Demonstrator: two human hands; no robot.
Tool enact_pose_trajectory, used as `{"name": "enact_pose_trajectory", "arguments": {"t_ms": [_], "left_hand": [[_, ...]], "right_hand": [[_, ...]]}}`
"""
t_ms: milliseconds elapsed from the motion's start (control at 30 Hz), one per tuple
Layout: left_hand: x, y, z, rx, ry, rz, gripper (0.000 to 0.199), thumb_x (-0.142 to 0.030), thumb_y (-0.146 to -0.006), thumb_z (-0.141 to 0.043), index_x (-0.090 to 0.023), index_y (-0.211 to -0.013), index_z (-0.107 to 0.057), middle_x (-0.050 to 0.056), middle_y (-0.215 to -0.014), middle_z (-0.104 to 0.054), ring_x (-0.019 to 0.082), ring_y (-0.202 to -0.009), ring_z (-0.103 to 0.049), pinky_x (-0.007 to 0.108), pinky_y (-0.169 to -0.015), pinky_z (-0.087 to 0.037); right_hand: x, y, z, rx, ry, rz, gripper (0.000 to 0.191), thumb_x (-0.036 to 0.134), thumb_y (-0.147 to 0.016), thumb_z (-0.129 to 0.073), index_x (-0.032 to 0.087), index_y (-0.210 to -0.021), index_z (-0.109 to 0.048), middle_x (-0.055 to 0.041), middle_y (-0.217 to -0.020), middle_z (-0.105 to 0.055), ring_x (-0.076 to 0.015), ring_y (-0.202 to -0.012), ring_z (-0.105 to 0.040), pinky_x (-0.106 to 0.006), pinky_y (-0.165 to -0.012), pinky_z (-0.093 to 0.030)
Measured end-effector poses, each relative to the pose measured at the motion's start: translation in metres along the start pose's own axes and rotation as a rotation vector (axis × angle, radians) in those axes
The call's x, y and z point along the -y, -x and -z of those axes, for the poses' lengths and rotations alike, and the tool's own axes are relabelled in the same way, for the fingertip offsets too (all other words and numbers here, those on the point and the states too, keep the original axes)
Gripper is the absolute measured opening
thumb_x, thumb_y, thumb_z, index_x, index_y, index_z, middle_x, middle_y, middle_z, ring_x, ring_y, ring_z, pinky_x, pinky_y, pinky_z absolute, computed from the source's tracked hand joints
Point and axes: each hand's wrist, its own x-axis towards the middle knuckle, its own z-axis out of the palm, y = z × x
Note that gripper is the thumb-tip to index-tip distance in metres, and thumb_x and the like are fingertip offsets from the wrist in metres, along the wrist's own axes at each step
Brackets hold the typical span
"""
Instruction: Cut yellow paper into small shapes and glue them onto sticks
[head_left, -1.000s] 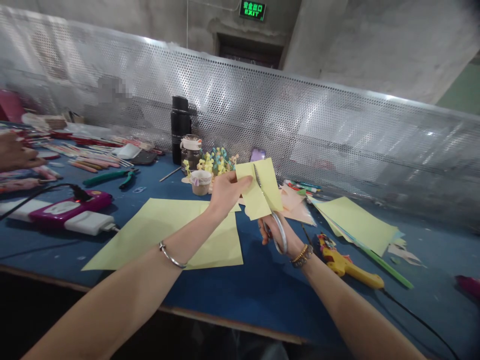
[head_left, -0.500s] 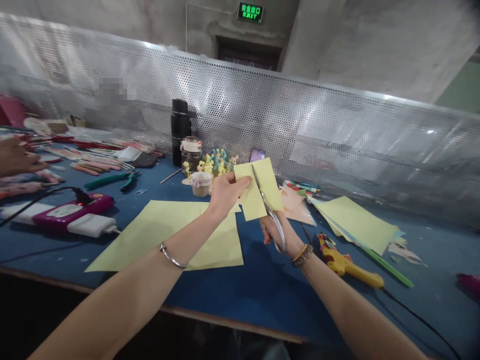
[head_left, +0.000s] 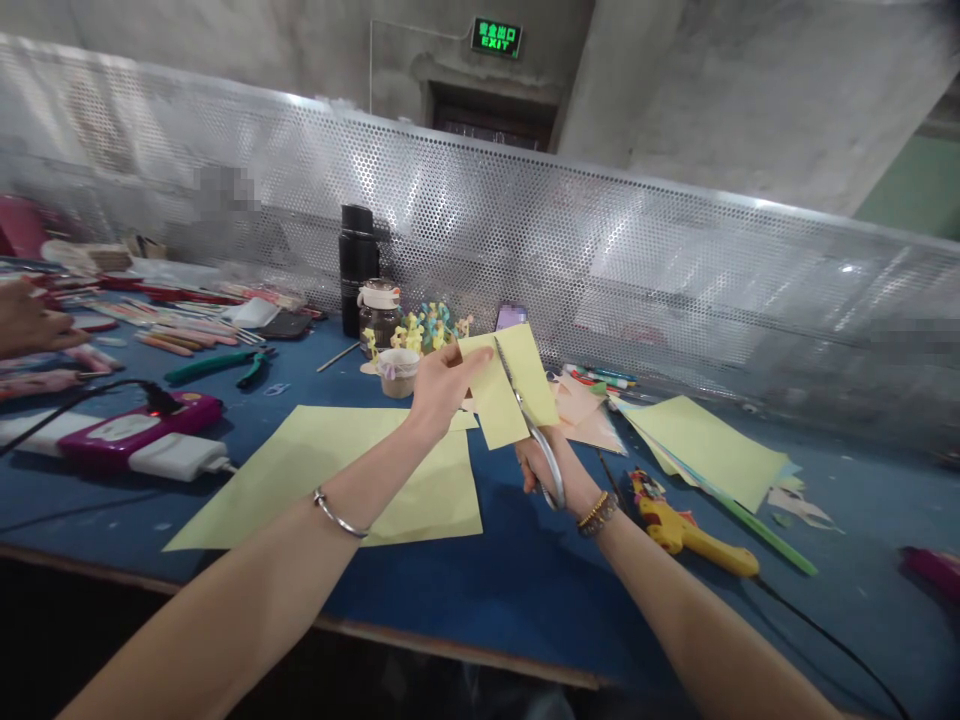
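My left hand pinches the left part of a small yellow sheet of paper, held up above the table. In my right hand is a pair of scissors, its handle loops round my fingers. The blades lie across the sheet, pointing up and to the left, with a cut running between its left and right parts. Below my left forearm a large yellow sheet lies flat on the blue table.
A yellow glue gun with a cord and stacked coloured paper lie at right. Left are a purple power strip, green pliers and another person's hand. A black thermos and small cup stand behind.
My hands, the scissors and the small sheet stay in nearly the same pose. The whole view has shifted slightly, with the things on the table a little lower and further left.
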Motion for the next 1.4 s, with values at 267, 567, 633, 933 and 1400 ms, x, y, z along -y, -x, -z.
{"name": "enact_pose_trajectory", "arguments": {"t_ms": [267, 567, 633, 933, 1400], "left_hand": [[0.0002, -0.0012, 0.0001, -0.017, -0.007, 0.007, 0.023, -0.031, -0.064, -0.069, -0.013, -0.078, -0.069, 0.003, -0.064, -0.067, 0.016, -0.054, -0.062, 0.024, -0.050, -0.050], [0.0007, -0.0014, -0.0001, 0.000, 0.012, 0.014, 0.020, -0.030, -0.064, -0.069, -0.012, -0.075, -0.069, 0.004, -0.065, -0.068, 0.015, -0.053, -0.062, 0.024, -0.048, -0.050], [0.0004, -0.0013, -0.0001, 0.003, 0.011, 0.014, 0.020, -0.030, -0.064, -0.069, -0.012, -0.074, -0.068, 0.004, -0.064, -0.067, 0.015, -0.051, -0.061, 0.024, -0.048, -0.050], [0.0002, -0.0005, 0.0007, 0.015, -0.004, 0.021, 0.023, -0.031, -0.065, -0.070, -0.012, -0.078, -0.069, 0.006, -0.065, -0.068, 0.015, -0.052, -0.061, 0.025, -0.047, -0.050], [-0.0016, 0.0002, -0.0007, 0.020, -0.022, 0.034, 0.024, -0.032, -0.063, -0.070, -0.011, -0.076, -0.068, 0.005, -0.068, -0.068, 0.015, -0.054, -0.061, 0.023, -0.045, -0.046]], "right_hand": [[0.0022, 0.0033, -0.0011, 0.006, 0.023, 0.017, 0.044, 0.049, -0.080, -0.047, 0.021, -0.046, -0.043, 0.0027, -0.032, -0.043, -0.0108, -0.030, -0.044, -0.022, -0.038, -0.035], [-0.0014, 0.0021, -0.0001, 0.033, -0.005, 0.051, 0.044, 0.053, -0.081, -0.045, 0.021, -0.051, -0.045, 0.0033, -0.034, -0.043, -0.0113, -0.033, -0.046, -0.023, -0.041, -0.038], [-0.0020, 0.0018, 0.0000, 0.038, -0.002, 0.061, 0.046, 0.053, -0.082, -0.044, 0.021, -0.049, -0.044, 0.0028, -0.034, -0.043, -0.0112, -0.033, -0.045, -0.023, -0.042, -0.038], [-0.0016, 0.0027, 0.0005, 0.041, -0.050, 0.047, 0.040, 0.048, -0.080, -0.048, 0.021, -0.052, -0.045, 0.0039, -0.034, -0.044, -0.0109, -0.032, -0.045, -0.022, -0.040, -0.038], [-0.0004, 0.0014, -0.0011, 0.011, -0.019, 0.053, 0.033, 0.040, -0.078, -0.048, 0.020, -0.051, -0.044, 0.0047, -0.034, -0.043, -0.0099, -0.029, -0.044, -0.020, -0.034, -0.034]]}}
